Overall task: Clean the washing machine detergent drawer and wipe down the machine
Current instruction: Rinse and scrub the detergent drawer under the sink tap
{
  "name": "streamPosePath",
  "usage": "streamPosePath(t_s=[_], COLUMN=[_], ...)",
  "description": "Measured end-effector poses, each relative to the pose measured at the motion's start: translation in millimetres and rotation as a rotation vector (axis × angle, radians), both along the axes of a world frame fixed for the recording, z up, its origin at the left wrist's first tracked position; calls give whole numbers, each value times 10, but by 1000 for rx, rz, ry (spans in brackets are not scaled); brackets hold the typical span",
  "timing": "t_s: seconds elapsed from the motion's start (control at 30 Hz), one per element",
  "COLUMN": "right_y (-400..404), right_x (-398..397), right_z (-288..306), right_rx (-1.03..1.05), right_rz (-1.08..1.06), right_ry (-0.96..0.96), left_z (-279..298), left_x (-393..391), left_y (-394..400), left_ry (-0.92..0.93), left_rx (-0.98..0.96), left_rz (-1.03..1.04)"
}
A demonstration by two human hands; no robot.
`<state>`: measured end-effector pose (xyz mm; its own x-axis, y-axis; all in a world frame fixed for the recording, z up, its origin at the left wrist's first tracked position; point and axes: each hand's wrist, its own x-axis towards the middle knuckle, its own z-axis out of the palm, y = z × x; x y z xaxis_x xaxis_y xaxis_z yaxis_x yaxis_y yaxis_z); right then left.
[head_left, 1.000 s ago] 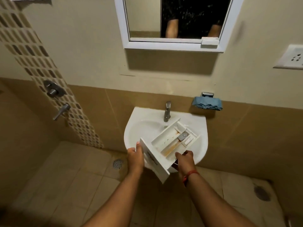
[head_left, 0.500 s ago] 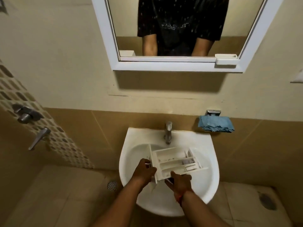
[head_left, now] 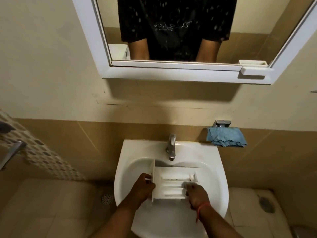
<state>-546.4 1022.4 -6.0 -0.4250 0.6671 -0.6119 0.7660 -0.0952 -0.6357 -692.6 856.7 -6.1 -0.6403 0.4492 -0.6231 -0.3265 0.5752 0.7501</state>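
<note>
Near rim of the sink (head_left: 123, 177): the left hand (head_left: 143, 188) grips the front panel of the detergent drawer (head_left: 171, 184), fingers curled round its edge; the right hand (head_left: 197, 194) clasps the drawer's right end. The drawer sits low in the basin, compartments up, just below the tap (head_left: 171, 148). Judged best practice: keep it level under the spout, so rinse water reaches each compartment. At the far right corner, a blue cloth (head_left: 225, 136) hangs near; a mirror (head_left: 171, 31) is above.

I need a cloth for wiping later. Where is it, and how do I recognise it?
Start at the white sink under the mirror. On the tiled wall right of the tap, a blue cloth hangs crumpled from a metal holder. It is the only blue thing there.
</note>
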Motion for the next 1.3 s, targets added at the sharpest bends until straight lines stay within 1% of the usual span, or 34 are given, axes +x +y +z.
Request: streamPosePath(t_s=[0.03,0.07,0.17,0.2,0.27,0.33,0.4,0.53,0.67,0.73,0.8,0.87,0.9,0.93,0.97,1.0,1.03,1.07,1.1,1.13,1.17,1.2,1.23,1.3], right_y=[71,127,298,389,533,640,708,740,781,830,899,968,986,973,942,900,846,769,672,567,473,407,370,331], right_x=[-77,-173,-572,-743,-1075,-1385,-1606,-1718,-1642,-1595,-1557,-1520,-1501,-1469,-1424,-1367,-1296,-1216,-1145,-1093,-1052,-1029,-1035,-1099], right_z=[64,185,467,499,629,667,654,656,700,721,743,746,739,741,732,699,635,562,457,359,271,196,141,68], right_rx=[94,152,287,315,289,293,372,540,654,762,824,831,821,810,776,702,561,341,57,-246,-494,-633,-699,-746], right_rz=[61,94,114,145,231,383,503,630,743,866,973,1009,969,855,669,439,202,-3,-153,-267,-370,-445,-503,-534], right_ry=[-3,39,217,239,294,280,188,62,64,64,54,75,110,185,267,329,358,361,353,374,415,447,472,518], left_z=[-7,-14,-21,-11,10,11,20,3,-12,-5,-10,-5,-6,-8,-16,-19,-21,-18,-11,-7,-9,-9,-12,-13], left_x=[17,34,77,95,126,153,176,186,208,215,215,214,214,214,212,208,200,195,190,186,183,177,168,132], left_y=[14,27,43,43,33,29,36,64,76,83,93,105,109,110,116,121,129,139,147,151,153,154,155,161], left_ry=[-3,-4,-13,-17,-15,-15,-17,-15,2,18,24,32,36,39,40,38,33,28,22,16,10,6,3,-7], left_rx=[3,5,27,35,50,61,58,53,55,36,20,2,-5,-13,-20,-26,-28,-32,-37,-44,-47,-47,-42,-31], left_rz=[7,18,64,80,113,144,173,193,197,190,183,179,179,181,184,188,191,187,182,178,175,167,151,111])
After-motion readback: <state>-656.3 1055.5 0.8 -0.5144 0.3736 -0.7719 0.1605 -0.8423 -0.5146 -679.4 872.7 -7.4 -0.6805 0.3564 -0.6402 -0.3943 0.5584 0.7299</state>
